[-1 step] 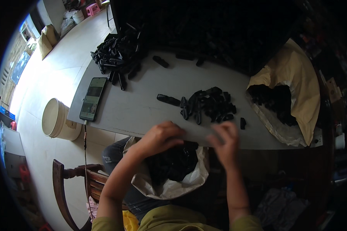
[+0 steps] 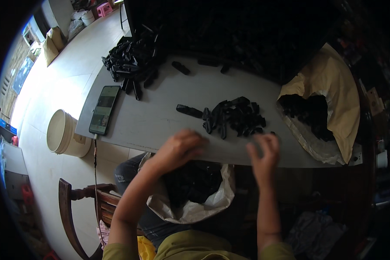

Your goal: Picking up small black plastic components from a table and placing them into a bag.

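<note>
The person sits at a grey table (image 2: 160, 117). A small pile of black parts (image 2: 236, 115) lies in the middle of it, just far of both hands. The left hand (image 2: 177, 147) rests at the near edge with its fingers curled down; I cannot tell if it holds a part. The right hand (image 2: 264, 151) is near the pile, fingers bent and a little apart, holding nothing. An open white bag (image 2: 195, 208) with black parts sits in the lap, under the left hand. It looks like sorting parts into the bag. Next, a hand must reach far and pinch one part.

A phone (image 2: 104, 109) lies at the left.
</note>
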The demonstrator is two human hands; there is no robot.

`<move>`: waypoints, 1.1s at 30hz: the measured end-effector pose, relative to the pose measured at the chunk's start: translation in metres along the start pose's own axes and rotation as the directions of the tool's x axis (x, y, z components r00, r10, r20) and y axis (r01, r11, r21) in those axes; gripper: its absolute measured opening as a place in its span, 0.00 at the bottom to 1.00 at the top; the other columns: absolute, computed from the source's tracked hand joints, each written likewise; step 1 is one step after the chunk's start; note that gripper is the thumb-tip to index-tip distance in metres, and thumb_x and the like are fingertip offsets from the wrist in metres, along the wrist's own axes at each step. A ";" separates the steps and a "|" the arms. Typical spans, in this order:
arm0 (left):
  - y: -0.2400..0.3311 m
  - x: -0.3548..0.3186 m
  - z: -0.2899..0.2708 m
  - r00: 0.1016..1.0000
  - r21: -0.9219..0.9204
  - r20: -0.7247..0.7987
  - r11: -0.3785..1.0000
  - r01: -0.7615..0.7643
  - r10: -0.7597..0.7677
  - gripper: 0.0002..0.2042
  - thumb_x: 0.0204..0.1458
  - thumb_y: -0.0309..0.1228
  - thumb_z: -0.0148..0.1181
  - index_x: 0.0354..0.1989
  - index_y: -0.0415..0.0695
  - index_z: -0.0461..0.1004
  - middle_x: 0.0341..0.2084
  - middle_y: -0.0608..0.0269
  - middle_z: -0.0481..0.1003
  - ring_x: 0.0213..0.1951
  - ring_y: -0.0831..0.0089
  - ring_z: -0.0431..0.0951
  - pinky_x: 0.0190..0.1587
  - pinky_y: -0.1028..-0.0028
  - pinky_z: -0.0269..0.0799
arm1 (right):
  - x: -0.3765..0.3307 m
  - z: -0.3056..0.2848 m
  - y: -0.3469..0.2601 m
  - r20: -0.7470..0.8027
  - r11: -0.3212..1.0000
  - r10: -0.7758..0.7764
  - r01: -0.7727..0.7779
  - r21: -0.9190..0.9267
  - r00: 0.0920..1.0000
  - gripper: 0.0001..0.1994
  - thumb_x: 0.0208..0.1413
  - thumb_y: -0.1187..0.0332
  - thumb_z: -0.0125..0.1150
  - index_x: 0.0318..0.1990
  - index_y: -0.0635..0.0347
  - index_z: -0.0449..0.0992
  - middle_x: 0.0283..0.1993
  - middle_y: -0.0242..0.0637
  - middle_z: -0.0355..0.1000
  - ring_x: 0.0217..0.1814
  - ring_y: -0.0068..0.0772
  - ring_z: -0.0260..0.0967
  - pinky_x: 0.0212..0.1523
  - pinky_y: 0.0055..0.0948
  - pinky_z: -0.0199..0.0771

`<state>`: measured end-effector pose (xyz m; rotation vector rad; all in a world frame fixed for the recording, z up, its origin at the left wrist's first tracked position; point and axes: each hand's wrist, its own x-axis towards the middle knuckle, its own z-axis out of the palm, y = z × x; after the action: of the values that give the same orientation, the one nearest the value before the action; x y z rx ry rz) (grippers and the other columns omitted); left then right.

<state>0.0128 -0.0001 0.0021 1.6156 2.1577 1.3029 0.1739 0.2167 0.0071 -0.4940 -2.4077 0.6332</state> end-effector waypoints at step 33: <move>0.000 0.004 0.007 1.000 0.045 -0.019 0.999 0.000 0.001 0.12 0.44 0.26 0.65 0.39 0.41 0.78 0.36 0.55 0.75 0.40 0.57 0.75 0.43 0.65 0.72 | -0.001 0.028 -0.028 0.183 0.882 -0.048 -0.044 0.469 0.982 0.13 0.43 0.76 0.68 0.40 0.65 0.78 0.38 0.38 0.72 0.42 0.37 0.71 0.42 0.30 0.72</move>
<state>0.0147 0.0070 -0.0007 1.6264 2.2131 1.2836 0.1512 0.1840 0.0021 -0.2284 -2.3060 1.2745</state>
